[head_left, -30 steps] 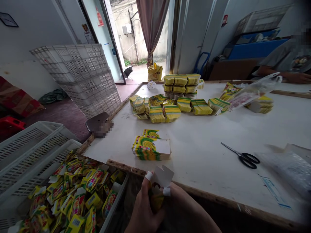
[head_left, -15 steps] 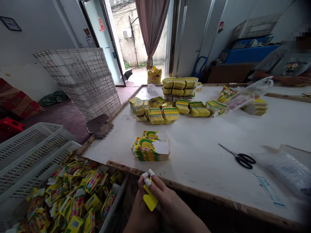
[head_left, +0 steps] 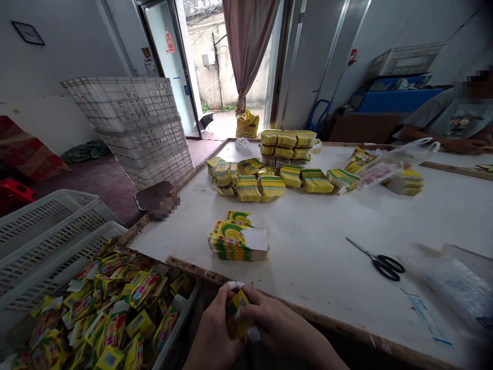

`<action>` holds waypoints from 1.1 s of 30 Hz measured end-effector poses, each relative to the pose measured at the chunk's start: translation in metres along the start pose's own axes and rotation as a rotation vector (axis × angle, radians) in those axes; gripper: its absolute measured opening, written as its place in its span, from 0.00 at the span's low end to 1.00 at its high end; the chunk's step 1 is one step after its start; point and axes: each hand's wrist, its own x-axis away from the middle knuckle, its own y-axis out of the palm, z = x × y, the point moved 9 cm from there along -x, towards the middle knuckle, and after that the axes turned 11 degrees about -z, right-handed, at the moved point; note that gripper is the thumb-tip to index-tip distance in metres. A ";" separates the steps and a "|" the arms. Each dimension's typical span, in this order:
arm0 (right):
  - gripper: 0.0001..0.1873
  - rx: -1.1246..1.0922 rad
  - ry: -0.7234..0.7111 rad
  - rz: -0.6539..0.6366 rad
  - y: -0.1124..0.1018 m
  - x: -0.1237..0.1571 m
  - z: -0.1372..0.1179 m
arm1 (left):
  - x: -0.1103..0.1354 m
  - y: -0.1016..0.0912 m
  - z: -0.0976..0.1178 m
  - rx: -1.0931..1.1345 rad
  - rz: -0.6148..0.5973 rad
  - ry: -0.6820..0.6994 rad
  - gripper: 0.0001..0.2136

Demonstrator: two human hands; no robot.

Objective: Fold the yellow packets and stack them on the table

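Note:
Below the table's front edge, my left hand (head_left: 216, 325) and my right hand (head_left: 271, 317) are closed together around a small yellow carton (head_left: 241, 300). A barcode shows on its upper end, while the fingers cover much of the rest. White covers sit on several fingertips. Just beyond my hands, a stack of flat printed cartons (head_left: 239, 246) lies on the white table (head_left: 316, 231). To the left, a pale plastic crate (head_left: 188, 308) holds a heap of folded yellow cartons (head_left: 144, 295).
Bundles of flat cartons (head_left: 271, 187) line the table's far side. Black-handled scissors (head_left: 387, 266) and clear plastic wrapping (head_left: 450, 288) lie at right. White crates (head_left: 131, 123) are stacked on the floor at left. Another person (head_left: 442, 121) sits at the far right.
My hands have drawn closer around the carton. A yellow flap stuck out between them before; now the carton's barcoded end faces up. The view has shifted slightly.

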 end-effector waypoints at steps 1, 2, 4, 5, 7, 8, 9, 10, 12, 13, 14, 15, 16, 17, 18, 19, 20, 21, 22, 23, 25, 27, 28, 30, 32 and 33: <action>0.19 0.014 0.015 -0.022 0.004 -0.002 0.002 | -0.001 0.000 0.001 -0.018 -0.011 -0.002 0.34; 0.20 0.032 0.037 -0.050 0.008 -0.003 0.004 | -0.001 -0.001 0.002 -0.033 -0.018 0.000 0.34; 0.18 0.044 0.081 -0.061 0.010 -0.005 0.008 | -0.002 -0.002 0.005 -0.040 -0.048 0.011 0.34; 0.16 0.035 0.087 -0.061 0.009 -0.006 0.009 | -0.003 -0.003 0.006 -0.031 -0.068 0.017 0.33; 0.13 0.000 0.069 -0.097 0.008 -0.006 0.009 | -0.003 -0.002 0.008 -0.003 -0.105 0.020 0.33; 0.12 -0.018 0.053 -0.123 0.007 -0.005 0.008 | -0.002 -0.002 0.008 0.009 -0.118 0.018 0.34; 0.13 -0.036 0.037 -0.145 0.007 -0.005 0.008 | -0.002 -0.002 0.009 0.015 -0.122 0.013 0.34; 0.14 -0.056 0.021 -0.155 0.007 -0.006 0.008 | -0.001 -0.002 0.010 0.014 -0.117 0.010 0.35; 0.18 -0.099 -0.010 -0.114 0.010 -0.009 0.010 | 0.001 -0.005 0.013 -0.012 -0.085 0.012 0.35; 0.22 -0.121 -0.024 -0.070 0.013 -0.012 0.011 | 0.002 -0.008 0.014 -0.035 -0.065 0.013 0.35; 0.26 -0.143 -0.034 -0.020 0.017 -0.016 0.013 | 0.005 -0.013 0.014 -0.063 -0.047 0.008 0.35; 0.30 -0.165 -0.042 0.032 0.022 -0.021 0.015 | 0.008 -0.020 0.011 -0.090 -0.032 -0.009 0.36; 0.35 -0.189 -0.047 0.080 0.028 -0.027 0.016 | 0.012 -0.032 0.005 -0.117 -0.015 -0.042 0.35; 0.39 -0.213 -0.052 0.116 0.034 -0.032 0.016 | 0.019 -0.047 -0.005 -0.149 0.011 -0.087 0.35; 0.40 -0.235 -0.058 0.131 0.041 -0.039 0.016 | 0.029 -0.068 -0.020 -0.186 0.053 -0.154 0.35; 0.39 -0.248 -0.065 0.127 0.049 -0.046 0.014 | 0.043 -0.094 -0.036 -0.249 0.127 -0.222 0.32; 0.36 -0.247 -0.070 0.107 0.057 -0.054 0.012 | 0.062 -0.125 -0.052 -0.346 0.236 -0.293 0.33; 0.32 -0.228 -0.071 0.075 0.065 -0.062 0.010 | 0.086 -0.156 -0.071 -0.462 0.350 -0.396 0.36; 0.28 -0.181 -0.069 0.032 0.075 -0.070 0.008 | 0.112 -0.184 -0.090 -0.566 0.445 -0.497 0.39; 0.25 -0.115 -0.066 -0.010 0.085 -0.078 0.007 | 0.142 -0.208 -0.109 -0.649 0.534 -0.604 0.41; 0.23 0.024 -0.070 -0.080 0.108 -0.092 0.008 | 0.208 -0.238 -0.150 -0.727 0.711 -0.893 0.40; 0.26 0.122 -0.092 -0.140 0.133 -0.105 0.012 | 0.269 -0.235 -0.193 -0.632 0.775 -1.185 0.40; 0.27 0.148 -0.107 -0.163 0.146 -0.111 0.014 | 0.291 -0.223 -0.213 -0.531 0.757 -1.273 0.39; 0.24 0.189 -0.135 -0.203 0.167 -0.120 0.020 | 0.314 -0.195 -0.242 -0.376 0.679 -1.312 0.33; 0.18 0.237 -0.164 -0.233 0.183 -0.129 0.023 | 0.322 -0.175 -0.255 -0.332 0.637 -1.319 0.31; 0.15 0.259 -0.179 -0.244 0.188 -0.134 0.023 | 0.323 -0.170 -0.257 -0.336 0.625 -1.319 0.30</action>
